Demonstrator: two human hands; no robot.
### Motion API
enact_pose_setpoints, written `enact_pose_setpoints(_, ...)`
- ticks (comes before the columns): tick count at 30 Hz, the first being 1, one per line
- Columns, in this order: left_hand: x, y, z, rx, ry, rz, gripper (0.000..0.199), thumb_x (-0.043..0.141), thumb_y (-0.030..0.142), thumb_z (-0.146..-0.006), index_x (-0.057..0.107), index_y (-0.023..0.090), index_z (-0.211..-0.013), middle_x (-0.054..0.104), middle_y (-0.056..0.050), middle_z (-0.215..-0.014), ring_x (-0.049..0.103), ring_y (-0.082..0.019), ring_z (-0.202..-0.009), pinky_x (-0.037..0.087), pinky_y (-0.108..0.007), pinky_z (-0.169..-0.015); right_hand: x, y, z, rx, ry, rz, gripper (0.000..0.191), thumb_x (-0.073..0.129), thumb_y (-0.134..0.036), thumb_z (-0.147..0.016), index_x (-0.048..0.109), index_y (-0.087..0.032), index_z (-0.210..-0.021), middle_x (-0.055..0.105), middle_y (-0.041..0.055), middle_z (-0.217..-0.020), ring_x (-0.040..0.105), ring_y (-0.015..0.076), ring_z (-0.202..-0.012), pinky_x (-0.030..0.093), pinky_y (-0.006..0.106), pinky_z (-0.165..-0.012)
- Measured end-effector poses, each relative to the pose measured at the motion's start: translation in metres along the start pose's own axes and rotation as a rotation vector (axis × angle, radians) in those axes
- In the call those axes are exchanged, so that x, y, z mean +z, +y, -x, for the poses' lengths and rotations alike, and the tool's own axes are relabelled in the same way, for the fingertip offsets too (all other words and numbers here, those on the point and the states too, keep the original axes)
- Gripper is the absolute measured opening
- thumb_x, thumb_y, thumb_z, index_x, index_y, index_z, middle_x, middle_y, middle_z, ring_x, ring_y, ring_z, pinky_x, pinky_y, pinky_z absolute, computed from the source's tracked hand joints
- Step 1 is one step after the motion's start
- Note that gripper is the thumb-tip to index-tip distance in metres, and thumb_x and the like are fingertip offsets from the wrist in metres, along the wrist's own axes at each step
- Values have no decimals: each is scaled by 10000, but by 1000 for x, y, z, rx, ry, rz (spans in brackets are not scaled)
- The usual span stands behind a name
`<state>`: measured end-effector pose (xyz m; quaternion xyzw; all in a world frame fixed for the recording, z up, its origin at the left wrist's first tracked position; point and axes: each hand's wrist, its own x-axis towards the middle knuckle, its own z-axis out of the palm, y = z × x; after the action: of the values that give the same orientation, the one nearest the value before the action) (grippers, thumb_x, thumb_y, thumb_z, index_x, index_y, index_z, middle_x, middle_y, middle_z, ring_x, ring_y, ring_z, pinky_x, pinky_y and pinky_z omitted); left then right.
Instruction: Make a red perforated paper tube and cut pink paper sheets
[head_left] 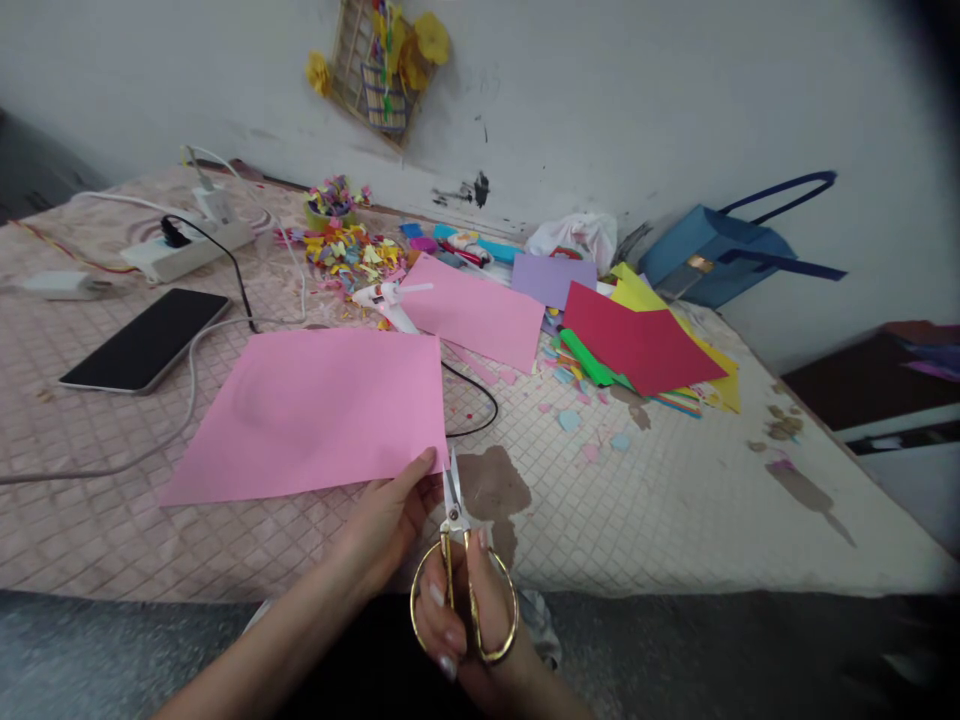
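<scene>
A large pink paper sheet [322, 410] spreads over the left-centre of the table. Its near right corner is pinched by my left hand [397, 510], thumb on top and fingers underneath. My right hand [469, 610] holds gold-handled scissors [454, 515], with fingers through the round loops. The blades are slightly parted and point away from me, at the sheet's right edge close to my left thumb. Beyond lies a second pink sheet [472, 310], with a white glue gun [386, 300] at its left end.
On the left are a black phone [146, 340], a power strip [187, 250] and trailing cables. Paper scraps [349, 250] lie at the back. Red paper [637, 340] tops a coloured pile on the right, near a blue bag [712, 255]. A black cable loops beyond the scissors.
</scene>
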<state>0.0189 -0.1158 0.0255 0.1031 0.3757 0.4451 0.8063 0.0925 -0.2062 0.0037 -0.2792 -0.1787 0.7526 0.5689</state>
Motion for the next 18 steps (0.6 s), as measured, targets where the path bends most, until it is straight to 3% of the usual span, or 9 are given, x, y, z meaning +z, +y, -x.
enact_pose_setpoints(18, -6, -3, -6, 11, -16, -47, 116, 549, 78, -884, 655, 85, -932, 711, -113, -865, 683, -169, -748, 569, -257, -701, -1, -2, 0, 0, 77, 80, 573, 433, -722, -833, 519, -174, -689, 326, -97, -387, 246, 42, -316, 212, 165, -328)
